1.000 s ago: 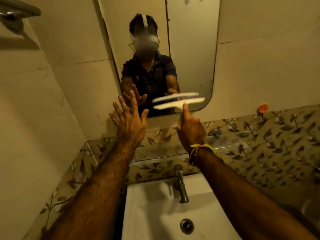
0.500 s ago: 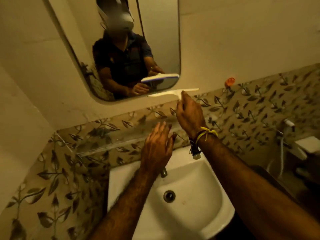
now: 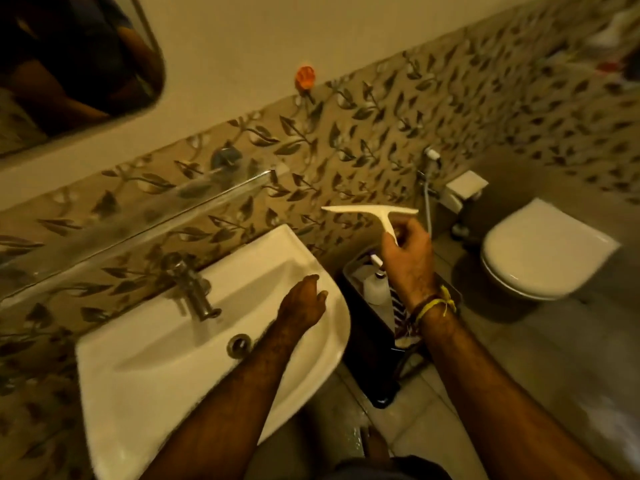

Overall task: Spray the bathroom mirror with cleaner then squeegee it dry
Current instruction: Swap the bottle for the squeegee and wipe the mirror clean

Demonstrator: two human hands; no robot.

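2 bare hands were in shot, both well away from the rounded wall mirror (image 3: 79, 64), which sat off in the top left corner, dark with a reflection. The right hand (image 3: 410, 258) was up in the air over the gap between sink and toilet, fingers and thumb pinched tight on the stubby handle of a white plastic T-shaped squeegee (image 3: 372, 214). Its blade sat roughly level, above the hand, in front of the leaf-patterned tile band (image 3: 346, 140), not touching anything I could see. That wrist had a yellow and brown thread band (image 3: 434, 304) tied round it.

The left hand (image 3: 304, 303) hung low over the right rim of the white ceramic washbasin (image 3: 145, 375), palm down, holding nothing. Fingers looked loosely curled and close together, but they were foreshortened and a bit blurry, so can't say for sure, and I couldn't tell if it was touching the rim.

Other stuff: a chrome tap (image 3: 194, 289) at the back of the basin, a clear glass shelf (image 3: 138, 213) on the wall above it, a small orange hook (image 3: 304, 77) higher up. Below the right hand sat a dark bin-like tub (image 3: 370, 358) on the floor with a white bottle (image 3: 375, 289) inside. Further right, a white toilet with its lid down (image 3: 540, 251) and a hand sprayer hose (image 3: 427, 188) on the wall.
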